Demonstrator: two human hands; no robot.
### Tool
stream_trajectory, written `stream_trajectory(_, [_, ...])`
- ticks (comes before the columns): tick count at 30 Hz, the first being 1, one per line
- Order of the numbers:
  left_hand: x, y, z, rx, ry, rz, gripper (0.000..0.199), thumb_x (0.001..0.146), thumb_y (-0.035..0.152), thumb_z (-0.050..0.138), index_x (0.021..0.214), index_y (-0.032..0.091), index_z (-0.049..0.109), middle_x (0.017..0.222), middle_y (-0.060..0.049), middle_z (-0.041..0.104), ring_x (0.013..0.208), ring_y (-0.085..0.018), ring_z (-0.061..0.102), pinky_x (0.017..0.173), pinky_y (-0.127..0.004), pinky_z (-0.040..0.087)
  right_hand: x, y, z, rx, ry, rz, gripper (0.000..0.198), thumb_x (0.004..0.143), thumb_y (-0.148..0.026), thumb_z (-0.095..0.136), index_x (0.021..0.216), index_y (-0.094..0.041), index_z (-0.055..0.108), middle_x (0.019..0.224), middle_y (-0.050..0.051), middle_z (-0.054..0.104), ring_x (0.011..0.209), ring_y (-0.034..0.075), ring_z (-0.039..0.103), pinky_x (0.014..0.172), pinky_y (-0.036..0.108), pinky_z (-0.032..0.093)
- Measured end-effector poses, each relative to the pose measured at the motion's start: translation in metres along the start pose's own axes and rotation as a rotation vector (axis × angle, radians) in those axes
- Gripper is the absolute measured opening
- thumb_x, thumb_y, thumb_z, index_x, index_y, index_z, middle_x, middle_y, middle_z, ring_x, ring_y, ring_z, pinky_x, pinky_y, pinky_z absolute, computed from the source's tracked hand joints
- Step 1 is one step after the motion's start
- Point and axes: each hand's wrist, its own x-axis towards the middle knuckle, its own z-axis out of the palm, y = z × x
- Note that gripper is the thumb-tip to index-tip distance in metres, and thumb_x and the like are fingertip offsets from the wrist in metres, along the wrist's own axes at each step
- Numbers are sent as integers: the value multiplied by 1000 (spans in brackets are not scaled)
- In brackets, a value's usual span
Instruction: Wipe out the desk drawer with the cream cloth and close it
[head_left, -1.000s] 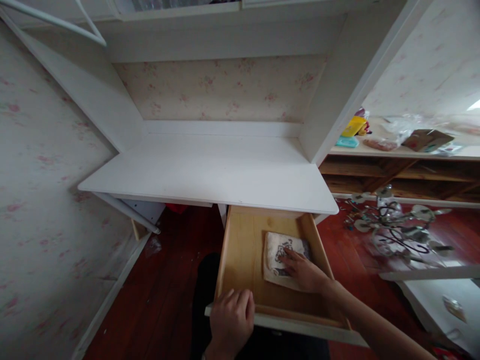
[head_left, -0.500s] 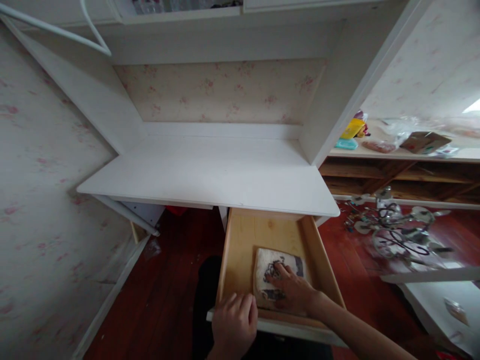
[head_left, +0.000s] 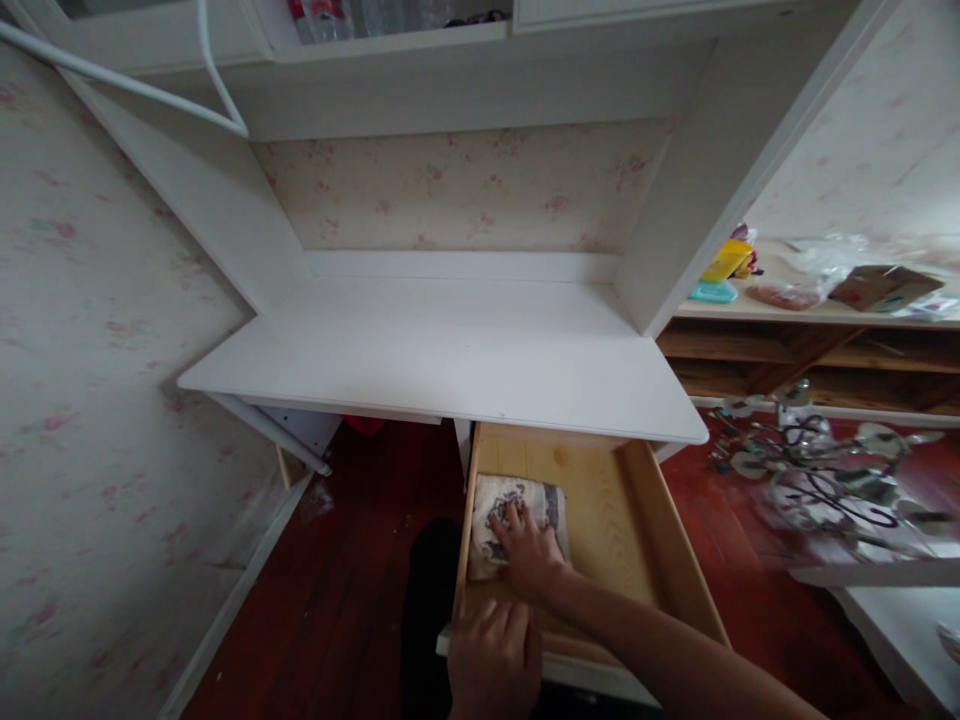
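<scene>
A pulled-out wooden drawer (head_left: 600, 500) extends from under the white desk (head_left: 450, 350). Inside it, against the left wall, lies a folded cloth (head_left: 551, 505), whitish with a dark printed pattern. My right hand (head_left: 532, 555) rests flat on the cloth with its fingers spread, pressing it to the drawer bottom. Wrapped over the drawer's front edge near the left corner is my left hand (head_left: 495, 655), its fingers closed on the front panel. My right forearm crosses above the front panel.
A chandelier (head_left: 832, 470) lies on the red wooden floor to the right. Beyond it stands a low wooden shelf (head_left: 757, 345) with bags and a cardboard box (head_left: 885, 288) on top. A white metal frame (head_left: 150, 85) hangs at upper left. Bottles stand in the upper cabinet.
My right hand has slid the cloth left and slightly back across the drawer bottom, to the left wall. My left hand keeps its hold on the drawer front. The view has shifted slightly.
</scene>
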Motion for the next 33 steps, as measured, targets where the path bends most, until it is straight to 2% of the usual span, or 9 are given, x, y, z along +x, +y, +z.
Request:
stream_trajectory(3, [-1, 2, -1, 2, 18, -19, 14, 82, 14, 56, 74, 24, 51, 60, 2, 57, 58, -16, 54, 58, -33, 34, 25, 11, -15, -7, 78, 61, 81, 85, -44, 59, 155, -24, 25, 160, 19, 18, 142, 44, 20, 102, 75, 18])
stream_trajectory(5, [0, 3, -2, 7, 27, -35, 13, 82, 14, 56, 75, 24, 52, 60, 2, 56, 58, -16, 55, 59, -33, 34, 43, 20, -27, 4, 104, 83, 79, 87, -45, 57, 155, -19, 26, 160, 22, 17, 144, 43, 16, 107, 72, 9])
stream_trajectory(8, [2, 3, -4, 13, 28, -36, 15, 82, 13, 56, 73, 24, 51, 60, 3, 55, 58, -16, 54, 58, -34, 34, 63, 31, -41, 23, 94, 83, 80, 87, -43, 57, 155, -15, 25, 159, 26, 13, 145, 42, 14, 107, 68, 17])
stream_trajectory(11, [2, 2, -5, 13, 17, -27, 16, 81, 13, 57, 72, 23, 50, 60, 2, 55, 58, -16, 55, 58, -33, 34, 67, 38, -44, 41, 73, 74, 80, 86, -38, 57, 155, -17, 24, 160, 23, 11, 145, 43, 15, 102, 70, 25])
stream_trajectory(17, [1, 2, -2, 8, 37, -25, 15, 84, 14, 55, 73, 23, 52, 58, 2, 56, 57, -16, 55, 58, -32, 34, 41, 66, -32, 57, 86, 107, 75, 86, -33, 53, 155, -17, 27, 161, 21, 13, 145, 42, 15, 101, 71, 25])
stream_trajectory(23, [2, 2, -2, 29, 1, -6, 20, 87, 16, 54, 69, 24, 50, 58, 2, 56, 57, -17, 54, 58, -33, 35, 9, 130, -11, 56, 69, 253, 71, 88, -27, 48, 154, -15, 26, 161, 20, 13, 146, 39, 14, 102, 70, 25])
stream_trajectory(26, [2, 2, -2, 44, -15, -8, 21, 87, 16, 53, 68, 24, 51, 57, 2, 56, 57, -18, 54, 59, -33, 36, -2, 154, -4, 58, 83, 267, 71, 88, -25, 48, 154, -17, 26, 162, 17, 14, 146, 36, 14, 105, 65, 27])
stream_trajectory(29, [2, 2, -3, 48, -39, -14, 22, 88, 16, 53, 68, 24, 51, 57, 2, 56, 57, -18, 55, 60, -33, 37, -12, 164, 1, 86, 105, 247, 71, 86, -23, 48, 154, -18, 28, 161, 15, 17, 145, 34, 18, 103, 58, 35])
stream_trajectory(33, [2, 3, -5, 52, -58, -32, 21, 88, 16, 52, 69, 24, 52, 59, 2, 57, 58, -17, 55, 59, -32, 36, -35, 159, 10, 148, 97, 192, 72, 83, -24, 52, 153, -22, 32, 160, 13, 20, 142, 34, 24, 99, 49, 42])
